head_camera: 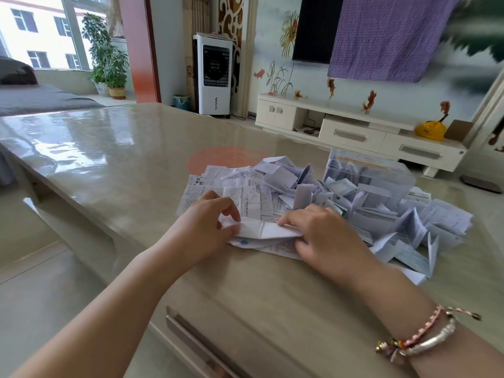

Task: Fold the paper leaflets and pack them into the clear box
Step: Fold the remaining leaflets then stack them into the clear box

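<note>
Bracelets on the right wrist sit lower right of frame, nearest the lens. Both forearms reach up-frame over a glossy beige surface to a leaflet being folded at frame centre. Left hand has fingers curled, thumb and fingertips pinching the leaflet's left end. Right hand is partly closed too, fingertips pressing down on the right end of the fold, thumb tucked under the paper edge. Leaflet is creased lengthwise into a narrow strip, lying on a flat printed sheet.

Above the hands, flat unfolded leaflets spread centre-left. Right of them a loose heap of folded leaflets runs to the right side of frame, touching the clear box, which stands centre-right behind the heap. Box looks to hold some folded pieces already; how full, cannot tell through the wall.

Progress, judged: roughly midway. Many folded, but most of them still outside the box. Left: finish this fold, fold the flat stack, pack the whole heap.
</note>
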`<state>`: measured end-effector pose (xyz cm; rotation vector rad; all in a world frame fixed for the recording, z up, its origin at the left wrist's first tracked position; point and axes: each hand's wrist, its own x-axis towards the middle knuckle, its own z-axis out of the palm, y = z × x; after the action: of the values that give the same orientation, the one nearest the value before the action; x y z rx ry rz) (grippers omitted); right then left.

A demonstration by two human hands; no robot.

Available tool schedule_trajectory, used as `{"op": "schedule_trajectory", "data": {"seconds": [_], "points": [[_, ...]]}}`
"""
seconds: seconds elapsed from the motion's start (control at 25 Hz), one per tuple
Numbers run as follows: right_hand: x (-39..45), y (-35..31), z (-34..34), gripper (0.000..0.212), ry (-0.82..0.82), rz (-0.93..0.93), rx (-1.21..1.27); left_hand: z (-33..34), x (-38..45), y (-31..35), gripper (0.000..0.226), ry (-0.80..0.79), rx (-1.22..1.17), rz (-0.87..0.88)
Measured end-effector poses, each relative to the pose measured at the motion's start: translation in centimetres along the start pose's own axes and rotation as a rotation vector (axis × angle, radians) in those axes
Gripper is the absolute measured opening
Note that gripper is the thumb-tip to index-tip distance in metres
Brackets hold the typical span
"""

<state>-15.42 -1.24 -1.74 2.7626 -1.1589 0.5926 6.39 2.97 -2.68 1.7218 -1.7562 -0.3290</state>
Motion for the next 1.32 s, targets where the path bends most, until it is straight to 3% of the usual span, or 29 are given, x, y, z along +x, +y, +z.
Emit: {"op": "schedule_trajectory", "data": {"seconds": [0.2, 0.32, 0.48, 0.6, 0.76, 1.04, 1.24, 1.32], "points": [[0.4, -0.7, 0.0, 0.018, 0.230, 0.082, 0.328, 0.4, 0.0, 0.8, 0.015, -0.018, -0.084, 0.018], [0.7, -1.8, 0.7, 0.030, 0.145, 0.138, 0.425, 0.8, -0.1, 1.3, 0.018, -0.044, -0.129, 0.047], [0.7, -2.4, 1.5, 0.055, -0.078, 0.181, 0.237, 0.7, 0.3, 1.3, 0.013, 0.020, -0.121, -0.045], [0.5, -2.5, 1.3, 0.050, -0.073, 0.192, 0.177, 0.5, 0.5, 1.2, 0.005, 0.006, -0.136, -0.159], [0.4, -2.6, 1.2, 0.040, -0.083, 0.199, 0.183, 0.6, 0.2, 1.6, 0.025, -0.106, -0.071, -0.199], [0.1, -2.2, 1.3, 0.031, -0.049, 0.209, 0.304, -0.4, 0.9, 2.6, 0.014, -0.199, -0.408, -0.363], [0.0, -1.6, 0.5, 0.006, -0.061, 0.236, 0.664, -0.8, 1.1, 3.3, 0.009, -0.072, -0.518, -0.364], [-0.2, -1.4, 0.3, 0.017, -0.038, 0.266, 0.766, -0.9, 1.3, 3.5, 0.006, -0.005, -0.585, -0.350]]}}
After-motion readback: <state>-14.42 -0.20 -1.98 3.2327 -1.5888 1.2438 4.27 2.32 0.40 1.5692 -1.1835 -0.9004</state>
